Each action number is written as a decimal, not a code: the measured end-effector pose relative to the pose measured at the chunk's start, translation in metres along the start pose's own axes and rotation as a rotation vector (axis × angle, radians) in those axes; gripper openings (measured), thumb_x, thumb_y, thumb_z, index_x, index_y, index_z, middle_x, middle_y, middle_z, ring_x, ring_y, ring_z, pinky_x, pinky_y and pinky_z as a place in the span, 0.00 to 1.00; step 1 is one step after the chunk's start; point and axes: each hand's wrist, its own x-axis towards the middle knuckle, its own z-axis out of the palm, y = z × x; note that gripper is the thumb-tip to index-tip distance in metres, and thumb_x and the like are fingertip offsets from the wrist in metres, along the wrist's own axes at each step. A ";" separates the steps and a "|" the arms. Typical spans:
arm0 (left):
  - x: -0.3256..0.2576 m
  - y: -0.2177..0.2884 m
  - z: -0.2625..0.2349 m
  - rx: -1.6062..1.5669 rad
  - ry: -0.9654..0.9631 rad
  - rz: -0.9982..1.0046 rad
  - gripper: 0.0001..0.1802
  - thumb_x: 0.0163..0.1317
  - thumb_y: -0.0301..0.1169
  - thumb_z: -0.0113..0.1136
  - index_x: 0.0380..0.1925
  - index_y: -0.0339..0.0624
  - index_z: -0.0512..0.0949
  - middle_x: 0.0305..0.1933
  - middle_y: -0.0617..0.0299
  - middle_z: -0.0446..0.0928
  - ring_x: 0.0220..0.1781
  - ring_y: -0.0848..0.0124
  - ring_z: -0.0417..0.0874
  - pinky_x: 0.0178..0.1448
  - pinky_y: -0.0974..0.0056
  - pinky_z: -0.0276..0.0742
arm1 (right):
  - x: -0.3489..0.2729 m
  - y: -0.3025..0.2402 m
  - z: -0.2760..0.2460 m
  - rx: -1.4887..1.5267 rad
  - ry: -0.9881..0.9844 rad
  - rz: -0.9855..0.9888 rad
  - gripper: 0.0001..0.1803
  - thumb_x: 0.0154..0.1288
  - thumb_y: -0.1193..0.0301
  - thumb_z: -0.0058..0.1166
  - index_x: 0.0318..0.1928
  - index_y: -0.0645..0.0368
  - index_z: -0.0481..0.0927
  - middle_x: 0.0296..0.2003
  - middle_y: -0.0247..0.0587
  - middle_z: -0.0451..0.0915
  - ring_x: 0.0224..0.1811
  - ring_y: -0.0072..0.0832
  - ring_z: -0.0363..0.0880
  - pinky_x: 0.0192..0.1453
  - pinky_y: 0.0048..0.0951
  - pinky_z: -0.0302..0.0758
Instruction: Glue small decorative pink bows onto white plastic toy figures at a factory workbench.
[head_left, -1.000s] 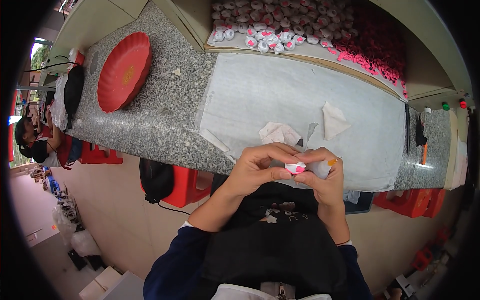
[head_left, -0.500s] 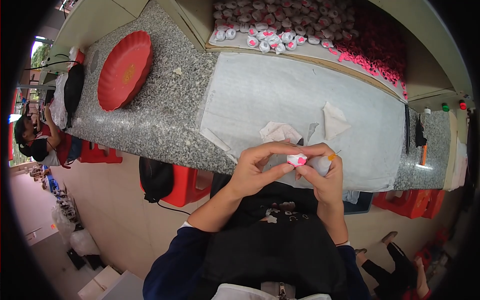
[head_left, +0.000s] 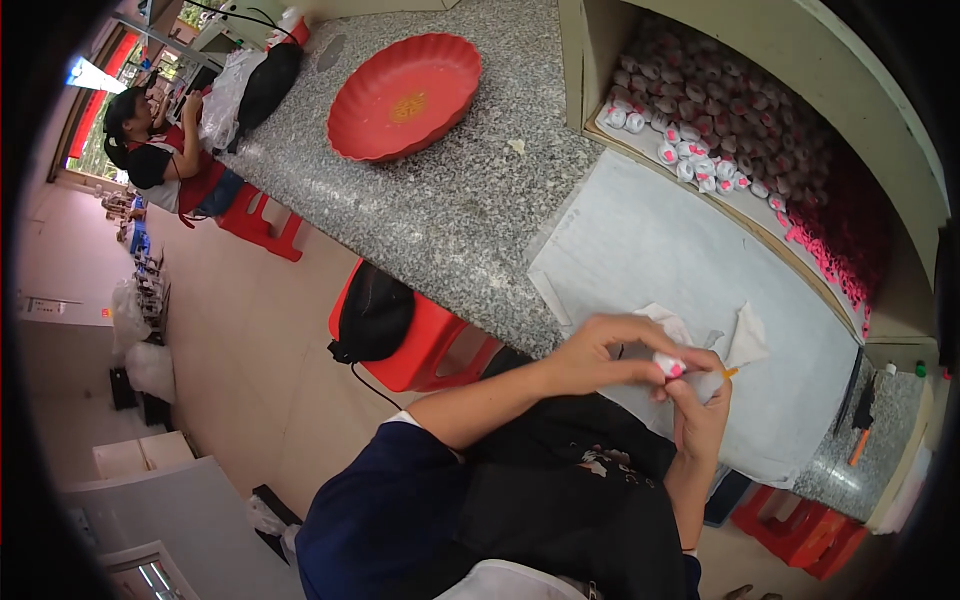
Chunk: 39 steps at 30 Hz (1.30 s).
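Head view: left hand (head_left: pixel 600 355) and right hand (head_left: pixel 700 415) both pinching small white-and-pink piece (head_left: pixel 668 365). Many like pieces already heaped in wooden bin (head_left: pixel 800 60); one in hand unfinished, judging by grip.

Head swung left: round red plastic tray (head_left: pixel 405 95) now top-centre, both hands (head_left: pixel 650 380) shifted to lower right, seated co-worker (head_left: pixel 160 150) clearer.

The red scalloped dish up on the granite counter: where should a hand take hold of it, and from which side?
Probably the near rim of the red scalloped dish, coming from the counter's front edge. It lies flat and shallow, open side up, so only the fluted rim offers a grip: thumb inside, fingers under the flare. Both hands, left hand and right hand, are busy with a small white piece.
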 end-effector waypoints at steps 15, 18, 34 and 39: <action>0.027 0.048 -0.161 1.710 0.587 0.043 0.10 0.51 0.32 0.53 0.30 0.38 0.74 0.26 0.53 0.74 0.28 0.57 0.75 0.32 0.61 0.69 | -0.002 -0.011 -0.020 -0.156 0.200 -0.063 0.12 0.48 0.81 0.46 0.37 0.67 0.69 0.25 0.42 0.73 0.20 0.19 0.67 0.26 0.19 0.66; 0.023 0.053 -0.103 1.632 0.602 0.187 0.08 0.49 0.29 0.54 0.30 0.39 0.74 0.25 0.55 0.74 0.26 0.59 0.74 0.31 0.62 0.67 | -0.006 -0.013 -0.025 -0.152 0.203 -0.066 0.12 0.48 0.81 0.46 0.37 0.67 0.69 0.24 0.42 0.73 0.20 0.19 0.67 0.25 0.19 0.67; 0.128 0.000 -0.031 1.301 0.279 0.472 0.13 0.44 0.23 0.55 0.34 0.41 0.73 0.36 0.57 0.72 0.36 0.63 0.72 0.40 0.62 0.66 | -0.019 -0.018 -0.029 -0.002 0.172 -0.175 0.22 0.43 0.78 0.42 0.43 0.57 0.57 0.36 0.44 0.62 0.21 0.21 0.62 0.17 0.17 0.63; 0.158 -0.034 -0.031 1.492 0.190 0.449 0.14 0.45 0.23 0.53 0.36 0.41 0.73 0.35 0.57 0.72 0.33 0.62 0.73 0.40 0.62 0.67 | -0.030 -0.019 -0.033 -0.078 0.143 -0.194 0.20 0.41 0.77 0.40 0.40 0.57 0.57 0.37 0.47 0.61 0.21 0.23 0.63 0.16 0.19 0.63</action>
